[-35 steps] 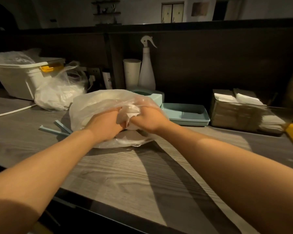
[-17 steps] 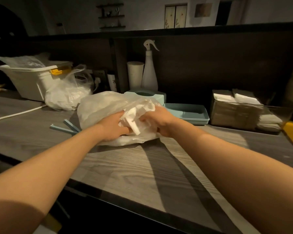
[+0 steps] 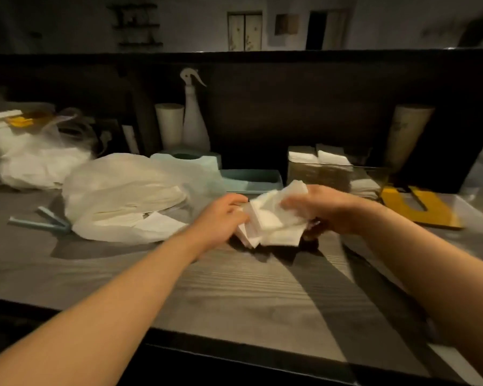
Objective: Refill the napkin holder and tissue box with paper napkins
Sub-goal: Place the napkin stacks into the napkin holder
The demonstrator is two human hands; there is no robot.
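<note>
Both hands point(image 3: 265, 215) grip crumpled white paper napkins point(image 3: 273, 218); bag point(image 3: 129, 190) translucent.

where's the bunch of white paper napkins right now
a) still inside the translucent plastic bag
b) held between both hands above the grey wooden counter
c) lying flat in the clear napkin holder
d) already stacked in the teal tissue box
b: the bunch of white paper napkins is gripped by the left hand and right hand over the grey wooden counter, clear of the translucent plastic bag.
</note>
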